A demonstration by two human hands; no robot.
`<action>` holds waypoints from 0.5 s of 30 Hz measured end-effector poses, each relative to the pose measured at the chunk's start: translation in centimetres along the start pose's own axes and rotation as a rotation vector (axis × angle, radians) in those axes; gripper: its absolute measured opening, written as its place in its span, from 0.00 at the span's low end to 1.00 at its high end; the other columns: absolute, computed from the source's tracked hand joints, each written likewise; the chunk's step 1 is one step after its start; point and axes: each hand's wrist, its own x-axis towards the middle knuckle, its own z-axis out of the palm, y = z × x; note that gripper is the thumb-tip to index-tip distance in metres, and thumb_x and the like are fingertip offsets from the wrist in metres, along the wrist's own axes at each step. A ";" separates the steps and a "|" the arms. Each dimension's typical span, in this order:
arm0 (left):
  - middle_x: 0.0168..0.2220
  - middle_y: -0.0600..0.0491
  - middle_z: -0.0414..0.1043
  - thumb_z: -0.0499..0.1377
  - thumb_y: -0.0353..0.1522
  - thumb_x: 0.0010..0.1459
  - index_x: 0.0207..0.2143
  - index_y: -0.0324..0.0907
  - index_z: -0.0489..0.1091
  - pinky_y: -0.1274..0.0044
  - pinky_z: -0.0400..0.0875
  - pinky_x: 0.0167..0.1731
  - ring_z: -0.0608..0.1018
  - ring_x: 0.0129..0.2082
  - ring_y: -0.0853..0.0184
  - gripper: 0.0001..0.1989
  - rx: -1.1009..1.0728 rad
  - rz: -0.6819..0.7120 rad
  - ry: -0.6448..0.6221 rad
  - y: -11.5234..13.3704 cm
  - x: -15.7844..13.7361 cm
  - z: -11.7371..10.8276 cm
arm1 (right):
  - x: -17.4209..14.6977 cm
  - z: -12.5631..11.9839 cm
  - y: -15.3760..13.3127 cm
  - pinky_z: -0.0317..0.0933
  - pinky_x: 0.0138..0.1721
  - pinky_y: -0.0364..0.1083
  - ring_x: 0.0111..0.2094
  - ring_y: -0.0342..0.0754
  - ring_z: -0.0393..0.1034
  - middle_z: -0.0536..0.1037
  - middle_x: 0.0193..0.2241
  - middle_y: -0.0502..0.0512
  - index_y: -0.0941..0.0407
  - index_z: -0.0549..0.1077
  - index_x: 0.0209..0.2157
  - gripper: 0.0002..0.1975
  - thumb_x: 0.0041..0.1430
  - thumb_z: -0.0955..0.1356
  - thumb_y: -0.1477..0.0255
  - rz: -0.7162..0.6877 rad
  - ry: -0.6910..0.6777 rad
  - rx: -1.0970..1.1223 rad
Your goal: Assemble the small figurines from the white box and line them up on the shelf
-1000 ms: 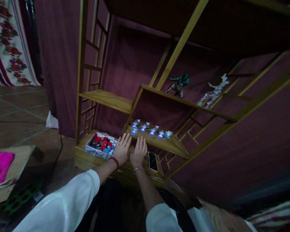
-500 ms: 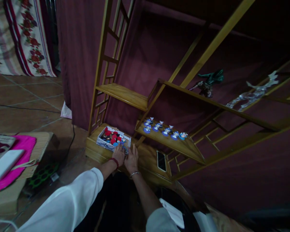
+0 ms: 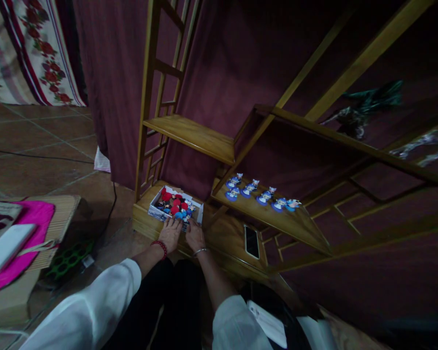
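A small open cardboard box (image 3: 155, 213) with a patterned side stands on the lower wooden ledge. In it lies a jumble of small figurines (image 3: 175, 206), red, blue, black and white. My left hand (image 3: 171, 234), with a red bead bracelet, lies at the box's near rim, its fingers stretched toward the figurines. Close beside it my right hand (image 3: 194, 236), with a silver bangle, is at the near right corner, fingers bent together. What those fingers hold, if anything, is hidden. Several blue-and-white figurines (image 3: 265, 197) stand upright on the shelf (image 3: 273, 218) to the right.
A phone or tablet (image 3: 252, 241) with a dark screen lies on the ledge. A higher wooden shelf (image 3: 191, 137) juts out above the box. Farther right, blurred statues (image 3: 354, 116) stand on the frame. At left is a table with a pink cloth (image 3: 40, 221) and a white object (image 3: 9, 250).
The view has shifted, so the shelf figurines appear farther right. My hands have moved slightly apart, the left one flatter at the box's rim. A small bluish thing showed between them before.
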 end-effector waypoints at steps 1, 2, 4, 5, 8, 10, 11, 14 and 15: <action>0.56 0.42 0.55 0.47 0.24 0.48 0.54 0.33 0.55 0.62 0.42 0.55 0.52 0.58 0.57 0.28 0.001 0.012 0.015 -0.2 0.0 0.3 | 0.5 -0.1 0.1 0.57 0.47 0.43 0.45 0.45 0.66 0.73 0.43 0.58 0.59 0.69 0.43 0.16 0.54 0.58 0.80 0.011 -0.029 -0.008; 0.56 0.43 0.55 0.47 0.24 0.47 0.54 0.34 0.55 0.62 0.43 0.55 0.51 0.58 0.58 0.28 0.002 0.025 0.029 -0.4 -0.1 0.6 | 0.9 -0.1 0.1 0.57 0.46 0.42 0.44 0.45 0.66 0.73 0.41 0.57 0.58 0.69 0.42 0.15 0.55 0.58 0.79 0.024 -0.065 -0.018; 0.57 0.43 0.53 0.47 0.22 0.47 0.55 0.34 0.54 0.63 0.45 0.55 0.48 0.59 0.59 0.30 0.001 0.046 0.055 -0.8 -0.4 1.5 | 1.7 -0.1 0.3 0.58 0.43 0.42 0.41 0.45 0.68 0.75 0.39 0.56 0.57 0.70 0.40 0.14 0.57 0.57 0.77 0.064 -0.147 -0.047; 0.58 0.44 0.51 0.46 0.22 0.46 0.56 0.34 0.52 0.63 0.46 0.55 0.46 0.60 0.59 0.31 -0.002 0.054 0.067 -1.0 -0.6 1.9 | 2.1 -0.1 0.4 0.58 0.41 0.42 0.39 0.45 0.69 0.75 0.38 0.56 0.57 0.71 0.38 0.14 0.58 0.56 0.75 0.086 -0.183 -0.062; 0.61 0.47 0.44 0.45 0.20 0.45 0.58 0.35 0.47 0.64 0.49 0.53 0.40 0.61 0.60 0.34 -0.017 0.054 0.085 -1.3 -1.1 2.8 | 3.3 0.3 0.8 0.59 0.38 0.43 0.37 0.46 0.70 0.76 0.35 0.57 0.57 0.72 0.34 0.16 0.59 0.55 0.73 0.136 -0.240 -0.087; 0.61 0.48 0.42 0.44 0.19 0.45 0.59 0.37 0.45 0.64 0.51 0.52 0.37 0.61 0.60 0.36 -0.029 0.045 0.080 -1.2 -1.3 3.1 | 4.2 0.7 1.3 0.58 0.38 0.43 0.37 0.47 0.70 0.76 0.35 0.57 0.57 0.72 0.33 0.15 0.58 0.56 0.73 0.165 -0.249 -0.088; 0.61 0.49 0.42 0.44 0.19 0.44 0.59 0.37 0.45 0.64 0.51 0.52 0.37 0.61 0.61 0.37 -0.034 0.042 0.080 -1.2 -1.3 3.2 | 4.6 0.9 1.6 0.59 0.37 0.43 0.37 0.47 0.70 0.76 0.35 0.58 0.57 0.72 0.33 0.14 0.58 0.57 0.73 0.181 -0.254 -0.088; 0.61 0.48 0.42 0.45 0.19 0.41 0.60 0.37 0.44 0.63 0.50 0.53 0.36 0.61 0.60 0.39 -0.047 0.032 0.093 -1.1 -1.1 3.4 | 5.9 1.6 2.4 0.59 0.38 0.43 0.38 0.48 0.69 0.76 0.36 0.58 0.57 0.72 0.36 0.13 0.54 0.59 0.77 0.231 -0.264 -0.088; 0.61 0.48 0.42 0.45 0.19 0.41 0.60 0.37 0.44 0.62 0.50 0.53 0.36 0.61 0.60 0.39 -0.051 0.029 0.100 -1.1 -1.1 3.5 | 6.3 1.8 2.6 0.58 0.38 0.43 0.38 0.48 0.69 0.76 0.37 0.58 0.57 0.72 0.37 0.14 0.53 0.59 0.78 0.244 -0.265 -0.086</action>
